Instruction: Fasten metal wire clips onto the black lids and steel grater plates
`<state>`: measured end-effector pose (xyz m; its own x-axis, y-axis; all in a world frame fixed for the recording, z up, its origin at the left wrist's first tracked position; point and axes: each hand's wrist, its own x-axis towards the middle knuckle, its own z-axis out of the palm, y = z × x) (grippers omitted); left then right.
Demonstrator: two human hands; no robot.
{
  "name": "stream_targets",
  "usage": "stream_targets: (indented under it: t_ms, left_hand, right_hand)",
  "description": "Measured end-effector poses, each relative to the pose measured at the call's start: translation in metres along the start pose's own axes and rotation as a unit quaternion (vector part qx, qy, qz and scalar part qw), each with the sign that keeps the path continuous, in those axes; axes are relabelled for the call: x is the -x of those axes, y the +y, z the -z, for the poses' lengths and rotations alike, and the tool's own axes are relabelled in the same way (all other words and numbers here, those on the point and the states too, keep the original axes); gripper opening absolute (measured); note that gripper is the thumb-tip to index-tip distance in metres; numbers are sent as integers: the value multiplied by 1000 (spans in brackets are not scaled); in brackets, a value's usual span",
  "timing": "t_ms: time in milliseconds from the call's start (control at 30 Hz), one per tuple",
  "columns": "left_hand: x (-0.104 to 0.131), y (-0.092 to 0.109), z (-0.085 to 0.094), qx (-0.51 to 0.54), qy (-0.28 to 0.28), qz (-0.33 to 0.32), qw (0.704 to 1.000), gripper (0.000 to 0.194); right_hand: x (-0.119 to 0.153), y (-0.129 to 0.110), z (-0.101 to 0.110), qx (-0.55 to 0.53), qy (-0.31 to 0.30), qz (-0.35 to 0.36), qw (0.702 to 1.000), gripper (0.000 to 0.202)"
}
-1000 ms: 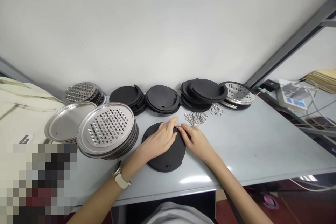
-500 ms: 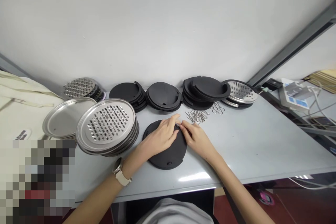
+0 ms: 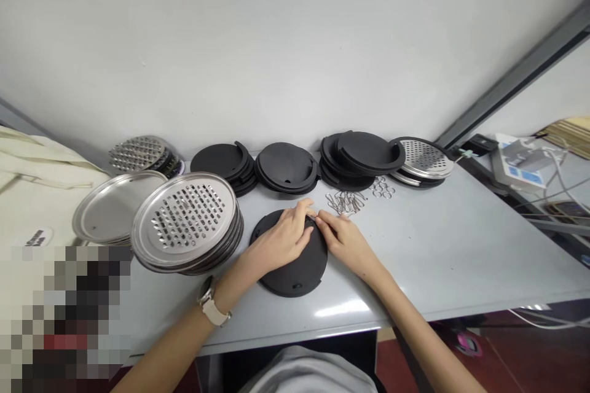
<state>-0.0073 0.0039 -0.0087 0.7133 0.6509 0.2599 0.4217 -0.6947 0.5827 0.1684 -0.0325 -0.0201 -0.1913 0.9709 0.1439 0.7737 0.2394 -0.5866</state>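
A round black disc (image 3: 295, 270) lies flat on the table under my hands, with a small slot near its front edge. My left hand (image 3: 286, 238) rests over the disc, thumb and fingers closed at its far right rim. There, my right hand (image 3: 343, 238) pinches from the other side, its fingertips meeting the left ones. Between them shows a sliver of a small metal piece (image 3: 311, 217), mostly hidden by fingers. Just beyond the hands lie a heap of wire hooks (image 3: 345, 202) and several metal rings (image 3: 383, 188).
Stacked metal grater discs (image 3: 193, 218) stand left, beside plain metal discs (image 3: 120, 206). Along the wall are stacks of black discs (image 3: 286, 166) and another grater disc (image 3: 424, 157). A power strip (image 3: 519, 163) with cables sits far right; cream cloth (image 3: 41, 178) is at far left.
Both hands stay at the disc's far rim with hardly any shift of the fingers. The camera view has moved very slightly.
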Motion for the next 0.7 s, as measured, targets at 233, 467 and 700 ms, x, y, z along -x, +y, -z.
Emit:
stream_targets:
  t_ms: [233,467,700]
  left_hand:
    - [-1,0,-1,-14,0,-7,1000,42]
    - [0,0,-1,-12,1,-3,1000,39]
    - [-2,2,0,-20,0,-23,1000,41]
  right_hand:
    - [0,0,0,10,-1,-1,1000,24]
    - [0,-2,1,3,0,-1,1000,25]
    - [0,-2,2,-13,0,1,1000,25]
